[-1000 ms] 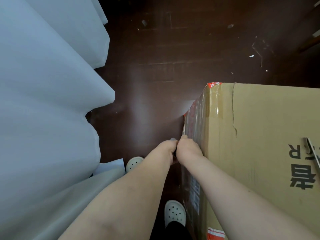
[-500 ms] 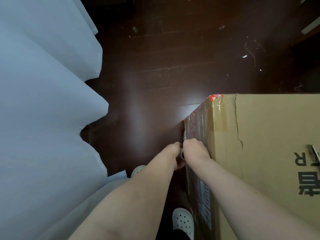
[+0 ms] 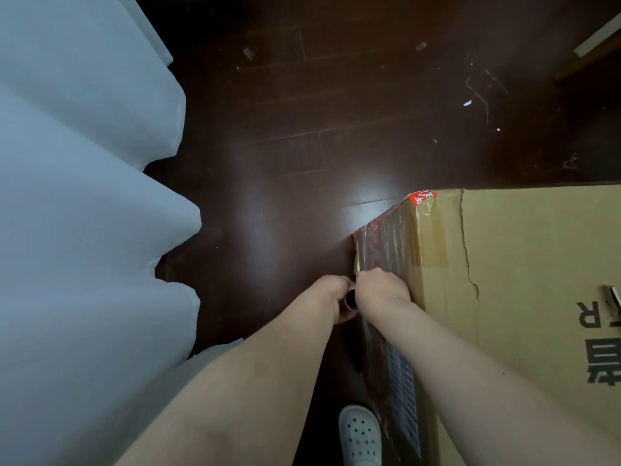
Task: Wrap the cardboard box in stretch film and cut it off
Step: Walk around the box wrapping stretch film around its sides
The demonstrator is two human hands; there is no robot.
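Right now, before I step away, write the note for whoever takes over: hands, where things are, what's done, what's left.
Left hand: grips the stretch film roll, of which only the dark core end shows, low beside the box's left side.
Right hand: fingers curled, pinching the film at that side's face, touching the roll.
Cardboard box: on the dark wood floor, top flap torn, a tool lying on top at the right edge.
Done: shiny film already covers the left side up to the far corner.
Left: the other sides cannot be seen; finish the wrapping, then cut the film off.
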